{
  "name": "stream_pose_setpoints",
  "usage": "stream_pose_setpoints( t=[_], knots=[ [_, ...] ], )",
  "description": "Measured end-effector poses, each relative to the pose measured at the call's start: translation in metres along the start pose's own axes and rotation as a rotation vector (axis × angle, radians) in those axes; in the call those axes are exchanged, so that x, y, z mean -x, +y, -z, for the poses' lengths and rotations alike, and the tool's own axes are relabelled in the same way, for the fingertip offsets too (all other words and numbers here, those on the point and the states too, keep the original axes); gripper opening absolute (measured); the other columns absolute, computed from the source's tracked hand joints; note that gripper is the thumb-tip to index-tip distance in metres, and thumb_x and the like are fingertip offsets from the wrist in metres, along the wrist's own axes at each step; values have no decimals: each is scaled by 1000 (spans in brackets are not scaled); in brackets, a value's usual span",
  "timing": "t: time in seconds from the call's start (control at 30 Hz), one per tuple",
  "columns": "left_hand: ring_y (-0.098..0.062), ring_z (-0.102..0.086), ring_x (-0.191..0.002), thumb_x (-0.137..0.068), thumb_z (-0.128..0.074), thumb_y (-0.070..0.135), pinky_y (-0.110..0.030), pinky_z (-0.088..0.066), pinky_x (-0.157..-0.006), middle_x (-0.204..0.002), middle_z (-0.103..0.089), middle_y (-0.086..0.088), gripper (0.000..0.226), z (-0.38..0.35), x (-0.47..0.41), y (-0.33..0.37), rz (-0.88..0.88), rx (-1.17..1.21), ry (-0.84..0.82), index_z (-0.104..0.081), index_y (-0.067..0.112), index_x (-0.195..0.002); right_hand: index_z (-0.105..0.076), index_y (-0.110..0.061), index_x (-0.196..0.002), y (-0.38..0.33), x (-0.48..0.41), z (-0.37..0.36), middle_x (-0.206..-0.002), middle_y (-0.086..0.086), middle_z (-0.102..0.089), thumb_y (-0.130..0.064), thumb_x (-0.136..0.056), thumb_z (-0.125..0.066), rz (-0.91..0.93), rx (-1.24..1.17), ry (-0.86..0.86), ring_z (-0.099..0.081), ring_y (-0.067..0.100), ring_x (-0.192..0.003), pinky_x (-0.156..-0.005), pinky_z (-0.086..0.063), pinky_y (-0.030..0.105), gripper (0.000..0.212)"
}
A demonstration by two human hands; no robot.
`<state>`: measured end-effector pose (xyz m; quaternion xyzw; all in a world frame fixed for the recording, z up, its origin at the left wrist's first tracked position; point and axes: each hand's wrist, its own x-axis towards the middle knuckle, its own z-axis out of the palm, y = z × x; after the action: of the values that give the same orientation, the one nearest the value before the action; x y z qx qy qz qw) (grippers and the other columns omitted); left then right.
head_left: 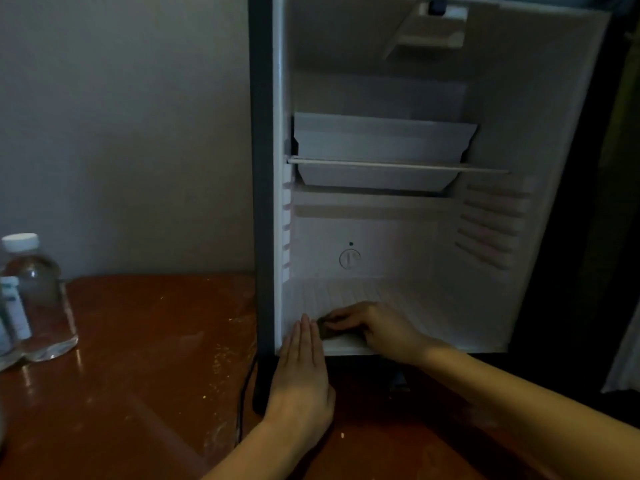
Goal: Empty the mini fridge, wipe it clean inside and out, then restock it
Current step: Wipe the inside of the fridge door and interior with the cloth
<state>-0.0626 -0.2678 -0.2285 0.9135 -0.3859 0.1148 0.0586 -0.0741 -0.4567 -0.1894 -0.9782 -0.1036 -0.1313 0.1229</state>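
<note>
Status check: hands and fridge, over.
Left hand flat at white mini fridge sill. Right hand grips small dark pad on its floor. Fridge empty; clear plastic water bottles on brown table.

Bottles cropped left; dark object indistinct.

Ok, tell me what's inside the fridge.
Tray, shelf rail, dial at the back, and the right hand holding a dark cloth on the floor. Nothing stocked. Floor under the hand is hidden.
</note>
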Motion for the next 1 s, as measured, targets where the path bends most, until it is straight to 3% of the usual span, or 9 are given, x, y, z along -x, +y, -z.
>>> stream_pose_setpoints(
  t=[0.1,0.23,0.33,0.4,0.5,0.57,0.7,0.87,1.0],
  knots=[
    [-27,10,-148,-103,-25,33,-31,11,-114,-158,16,-17,67,1,-7,-8,-66,-14,19,13,3,-150,-63,-27,-125,27,-41,-9,-137,-8,-54,6,-91,-47,-64,21,58,-46,9,-130,-102,-23,5,50],
    [-22,-26,-143,-104,-21,37,-30,-19,-116,-156,-25,-12,55,6,-23,-17,-171,-13,156,-26,7,-150,-64,-23,-126,55,-99,-18,-137,-2,-56,8,-89,-45,-208,27,61,-50,18,-128,-105,-32,19,52],
    [-23,-48,-125,-100,-10,44,-33,-42,-100,-140,-47,-12,61,3,-31,-12,-196,-57,222,-46,9,-134,-64,-23,-126,56,-124,-23,-136,-1,-57,7,-87,-47,-265,44,57,-52,22,-125,-104,-40,29,53],
    [-19,-61,-99,-102,-23,39,-30,-51,-78,-113,-62,-7,46,1,-37,-15,-158,-6,279,-59,13,-111,-62,-29,-128,52,-127,-27,-137,-2,-57,-7,-95,-48,-260,68,62,-53,22,-122,-100,-44,31,42],
    [-11,-57,-57,-95,-44,30,-26,-50,-48,-71,-63,1,30,5,-39,-18,-177,58,330,-62,20,-73,-57,-39,-131,57,-115,-26,-137,-3,-56,-47,-98,-43,-278,52,72,-55,22,-119,-99,-45,32,36],
    [-11,-57,-58,-96,-47,27,-28,-52,-52,-74,-61,2,26,0,-40,-20,-167,60,320,-61,19,-76,-55,-41,-132,67,-101,-17,-138,-4,-55,-47,-99,-41,-303,66,50,-54,22,-120,-103,-41,29,36],
    [-6,-52,-42,-78,-74,19,-24,-47,-36,-58,-58,5,24,2,-41,-22,-172,103,335,-58,20,-61,-61,-28,-129,111,-51,20,-137,-1,-55,-37,-99,-47,-423,14,81,-51,23,-125,-105,-33,24,34],
    [-7,-63,-58,-84,-69,22,-20,-54,-52,-76,-70,2,11,-2,-38,-22,-170,102,282,-67,18,-74,-58,-24,-132,162,-14,34,-139,8,-53,-51,-99,-38,-727,285,138,-52,30,-122,-99,-42,35,48],
    [-10,-68,-73,-87,-66,23,-21,-55,-64,-94,-72,-2,10,-1,-38,-18,-138,99,314,-71,15,-87,-59,-28,-131,164,-23,25,-137,6,-56,-51,-100,-34,-709,341,123,-54,29,-119,-99,-44,37,46]
  ],
)
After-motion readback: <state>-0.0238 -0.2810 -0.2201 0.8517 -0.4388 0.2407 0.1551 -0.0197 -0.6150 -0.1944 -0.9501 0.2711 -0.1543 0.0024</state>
